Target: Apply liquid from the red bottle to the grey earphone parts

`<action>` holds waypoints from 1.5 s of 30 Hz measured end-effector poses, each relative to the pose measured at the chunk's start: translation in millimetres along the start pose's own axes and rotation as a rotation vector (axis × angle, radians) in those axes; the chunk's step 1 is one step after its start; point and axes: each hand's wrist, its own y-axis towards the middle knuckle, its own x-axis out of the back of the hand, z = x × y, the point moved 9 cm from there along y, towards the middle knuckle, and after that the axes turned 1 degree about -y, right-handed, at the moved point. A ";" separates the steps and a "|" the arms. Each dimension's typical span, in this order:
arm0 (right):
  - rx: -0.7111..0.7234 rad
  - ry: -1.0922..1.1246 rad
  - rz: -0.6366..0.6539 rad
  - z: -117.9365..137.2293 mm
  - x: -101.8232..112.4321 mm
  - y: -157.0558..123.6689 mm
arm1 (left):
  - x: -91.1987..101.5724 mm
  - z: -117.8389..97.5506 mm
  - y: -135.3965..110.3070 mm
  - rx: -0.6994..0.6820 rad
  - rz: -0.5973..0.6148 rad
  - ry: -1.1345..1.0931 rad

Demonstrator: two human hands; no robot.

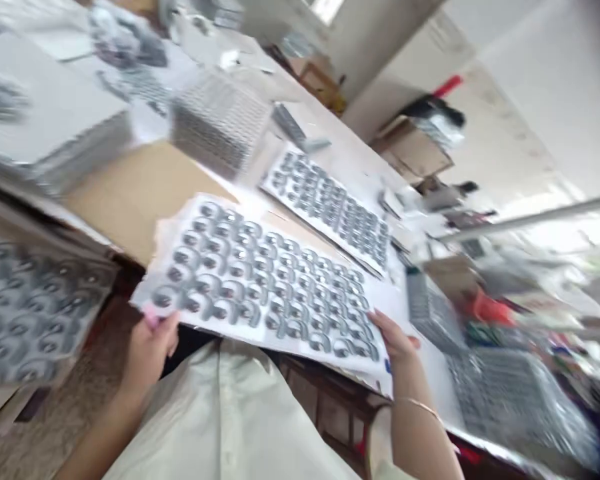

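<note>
My left hand and my right hand grip the near corners of a white sheet, holding it tilted above the table edge. Rows of shiny, ring-shaped metal pieces cover the sheet. A pink cover or tape shows at my left fingertips. Just beyond the held sheet, a second white sheet of similar metal pieces lies on the table. Motion blur hides the pieces' exact shape.
A sheet of similar pieces lies at the left, and stacked sheets stand beyond it. Cardboard covers part of the table. Silvery stacks sit at the right, with cardboard boxes against the far wall.
</note>
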 end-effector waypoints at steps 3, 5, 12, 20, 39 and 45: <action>-0.031 0.095 -0.039 -27.2 35.2 -3.2 | -6.0 4.2 -5.1 0.008 -0.054 -0.124; -0.026 0.148 0.001 -34.0 34.6 3.1 | -14.3 2.7 -11.6 0.007 -0.046 -0.126; 0.079 0.287 0.053 -33.2 25.0 -0.3 | -15.5 -10.1 -17.0 -0.078 -0.057 0.008; 0.147 0.342 0.017 -37.2 26.3 -3.1 | -20.0 -28.6 -17.2 -0.119 -0.094 0.065; 0.080 0.351 0.123 -34.7 16.3 -9.5 | -14.5 -34.8 -20.0 -0.022 -0.038 0.114; -0.007 0.334 0.180 -37.5 18.9 -5.2 | -3.5 -34.0 -27.2 0.052 -0.108 0.056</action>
